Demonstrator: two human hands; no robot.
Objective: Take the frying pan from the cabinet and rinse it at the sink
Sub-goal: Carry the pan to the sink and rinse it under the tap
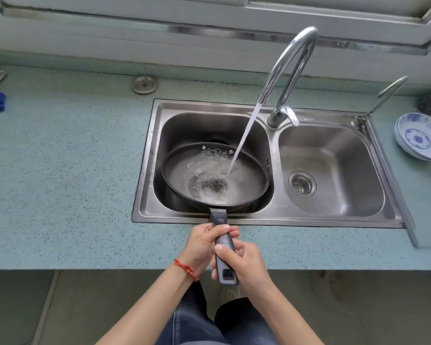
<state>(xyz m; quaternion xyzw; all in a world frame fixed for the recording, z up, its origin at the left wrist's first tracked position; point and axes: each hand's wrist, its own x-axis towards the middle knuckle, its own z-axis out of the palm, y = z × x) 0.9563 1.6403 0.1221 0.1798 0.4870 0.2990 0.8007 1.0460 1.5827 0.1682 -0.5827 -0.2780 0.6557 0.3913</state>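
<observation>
Left hand and right hand both gripping frying pan handle at 6 o'clock; faucet stream at 1 o'clock filling pan. Risk: added water weight tipping pan, splashing counter.

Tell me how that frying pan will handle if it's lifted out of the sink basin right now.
The frying pan probably feels front-heavy: water from the faucet is pooling in it, far from the handle. The left hand and right hand both grip the handle, which suggests real weight. Tilted, the water would likely slosh and shift the load. The pan itself looks rigid.
</observation>
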